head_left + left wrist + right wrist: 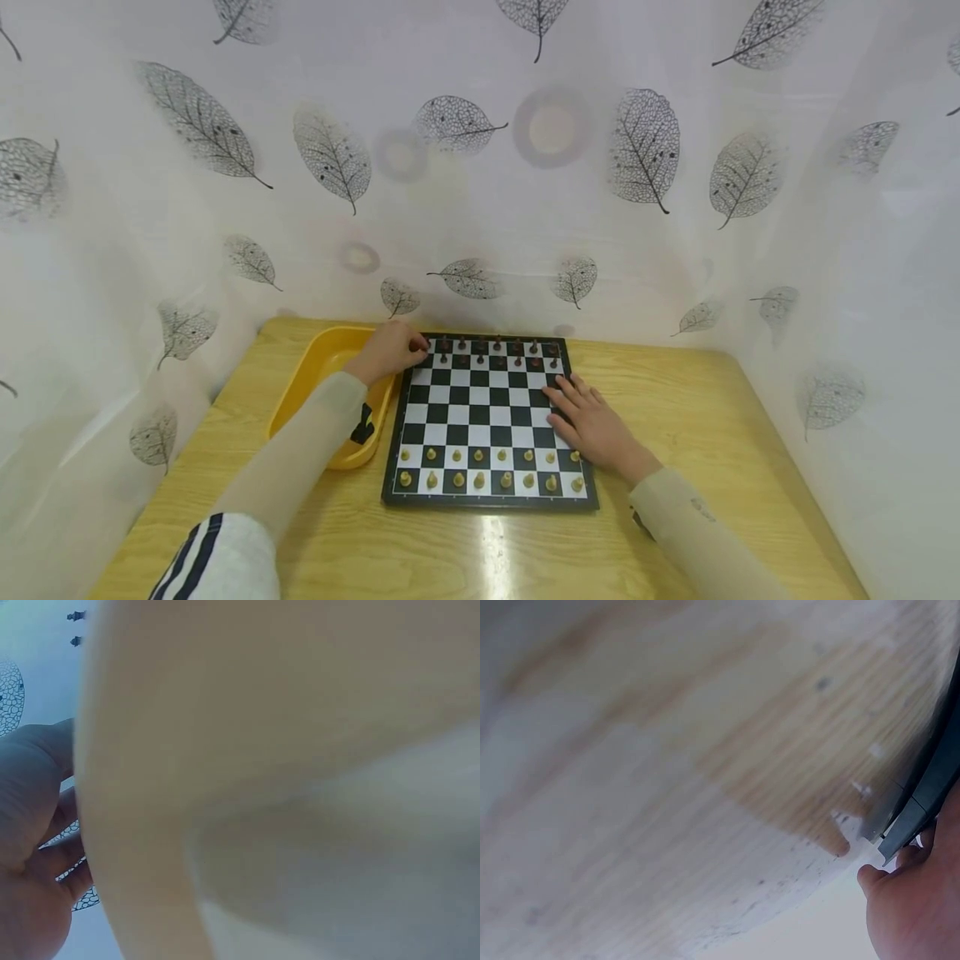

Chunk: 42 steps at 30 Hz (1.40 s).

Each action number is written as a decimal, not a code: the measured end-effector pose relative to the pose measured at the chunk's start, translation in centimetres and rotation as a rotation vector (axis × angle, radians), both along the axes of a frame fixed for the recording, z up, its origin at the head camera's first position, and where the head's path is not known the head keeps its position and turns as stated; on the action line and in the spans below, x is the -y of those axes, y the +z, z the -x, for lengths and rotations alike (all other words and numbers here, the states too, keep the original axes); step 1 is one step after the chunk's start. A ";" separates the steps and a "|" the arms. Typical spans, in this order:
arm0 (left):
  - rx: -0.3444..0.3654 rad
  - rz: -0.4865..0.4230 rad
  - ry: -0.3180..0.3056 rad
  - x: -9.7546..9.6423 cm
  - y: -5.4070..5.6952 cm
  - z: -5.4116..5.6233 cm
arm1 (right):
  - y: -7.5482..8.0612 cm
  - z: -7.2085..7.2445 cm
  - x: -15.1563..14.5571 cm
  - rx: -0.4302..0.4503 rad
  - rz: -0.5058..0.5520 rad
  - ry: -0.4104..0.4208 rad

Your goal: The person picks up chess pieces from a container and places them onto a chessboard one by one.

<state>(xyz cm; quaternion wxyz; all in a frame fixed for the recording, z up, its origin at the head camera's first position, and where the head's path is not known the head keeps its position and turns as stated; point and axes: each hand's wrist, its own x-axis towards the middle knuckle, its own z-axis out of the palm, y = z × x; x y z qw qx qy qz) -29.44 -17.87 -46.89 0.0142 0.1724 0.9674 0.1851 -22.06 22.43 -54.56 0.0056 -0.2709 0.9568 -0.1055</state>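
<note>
A black-and-white chessboard [480, 417] lies on the table, with light yellow chess pieces [478, 479] in two rows on its near side. Dark red chess pieces [497, 343] line the far side in two rows. My left hand [388, 350] reaches over the far left corner, thumb and fingertips curled together round a dark red chess piece, mostly hidden by them. At the board's right edge my right hand [596, 421] rests with its fingers spread on the squares. The right wrist view shows this hand [919, 900] beside the board's dark side [922, 802].
A yellow tray [303, 387] stands along the board's left side, with a small black item [363, 427] inside. The wooden table [675, 400] reaches to a leaf-patterned curtain [465, 208] behind and at both sides. Something tan and blurred covers most of the left wrist view.
</note>
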 end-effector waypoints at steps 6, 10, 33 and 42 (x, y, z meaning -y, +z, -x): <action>0.018 0.079 0.007 -0.2 -0.2 0.1 | -0.1 0.0 -0.1 -0.003 -0.003 0.003; 0.007 0.121 -0.006 -0.2 -0.4 0.2 | 0.0 -0.1 -0.1 -0.009 -0.008 0.001; -0.004 0.128 0.027 0.2 -1.0 0.1 | -0.1 0.2 0.1 0.008 -0.022 0.011; 0.003 -0.062 0.048 1.6 2.8 -0.4 | 0.3 -0.1 -0.1 -0.013 -0.013 0.017</action>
